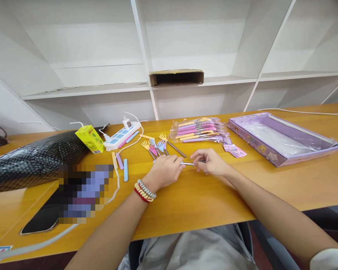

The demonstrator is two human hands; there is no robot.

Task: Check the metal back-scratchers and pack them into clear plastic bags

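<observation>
A thin metal rod (188, 164) with a light-blue part at its left end runs between my two hands, low over the table. My left hand (166, 170), with bracelets at the wrist, is closed around the left end. The fingers of my right hand (210, 161) pinch the right end; what lies inside them is partly hidden. Just beyond my left hand are several claw-headed back scratchers (157, 145) in yellow, pink and blue, their rods partly covered by the hand. Left of it lie loose handle tubes: a blue one (125, 170), a purple one (119, 161) and a yellow one (114, 160).
Bagged back scratchers (198, 129) lie behind my right hand, beside small cards (235, 150) and a purple box (266, 150). To the left are a power strip (122, 134), a yellow drink carton (90, 139), a phone (42, 212), a black wrapped bundle (36, 155) and a white cable (118, 180).
</observation>
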